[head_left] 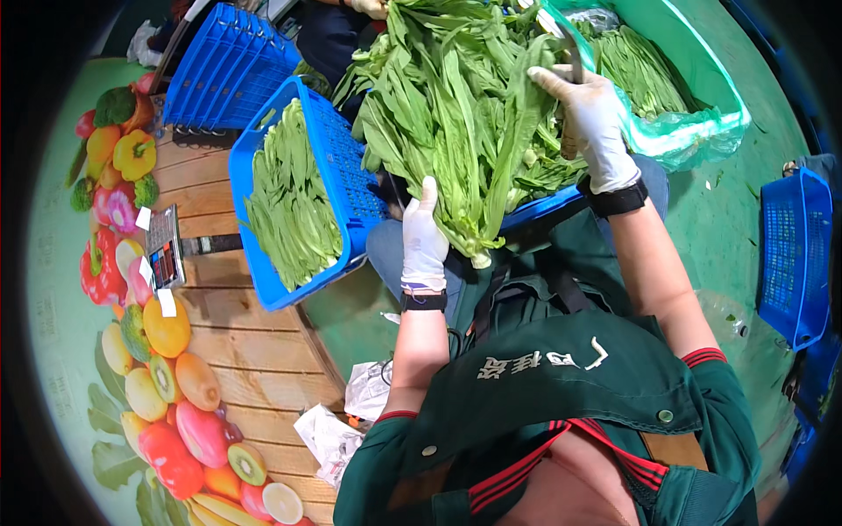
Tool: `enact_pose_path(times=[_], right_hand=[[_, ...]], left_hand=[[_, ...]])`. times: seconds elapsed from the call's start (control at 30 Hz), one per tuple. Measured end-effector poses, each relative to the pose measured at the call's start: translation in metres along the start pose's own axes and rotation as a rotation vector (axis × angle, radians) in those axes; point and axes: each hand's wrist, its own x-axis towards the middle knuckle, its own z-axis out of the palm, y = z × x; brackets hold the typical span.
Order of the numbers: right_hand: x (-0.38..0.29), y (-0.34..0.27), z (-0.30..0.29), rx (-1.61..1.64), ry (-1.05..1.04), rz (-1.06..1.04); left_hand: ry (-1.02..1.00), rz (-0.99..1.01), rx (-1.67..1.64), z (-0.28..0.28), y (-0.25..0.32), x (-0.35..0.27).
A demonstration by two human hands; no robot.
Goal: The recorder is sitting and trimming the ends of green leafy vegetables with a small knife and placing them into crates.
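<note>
My left hand (424, 240), in a white glove, is around the lower left side of a head of long-leaf lettuce (460, 191), thumb up, its cut root end pointing towards me. In a soiled white glove, my right hand (592, 121) holds a knife (573, 56) with a dark blade, and its thumb and finger are at the tip of an outer leaf. Beneath and beyond lies a heap of loose leafy greens (460, 39) over a blue crate (543, 209) before my knees. How firmly my left hand grips is partly hidden.
Left, a blue plastic basket (358, 237) of stacked greens leans by a wooden slatted table (230, 342) with a digital scale (164, 246). Stacked blue baskets (227, 72) stand behind. Right are a green-lined crate (714, 72) of greens and another blue basket (796, 256). A co-worker's gloved hand (370, 6) shows at the top.
</note>
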Motion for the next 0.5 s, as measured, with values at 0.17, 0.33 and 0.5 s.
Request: enact_pose_path(times=[0.17, 0.33, 0.5], right_hand=[[-0.017, -0.029, -0.016, 0.526, -0.285, 0.097], [-0.068, -0.066, -0.025, 0.067, -0.175, -0.331], [-0.107, -0.092, -0.018, 0.481, -0.095, -0.227]], left_hand=[[0.064, 0.011, -0.213, -0.008, 0.004, 0.017], [0.19, 0.021, -0.704, -0.033, 0.009, 0.041], [0.191, 0.182, -0.336, -0.039, 0.02, 0.06]])
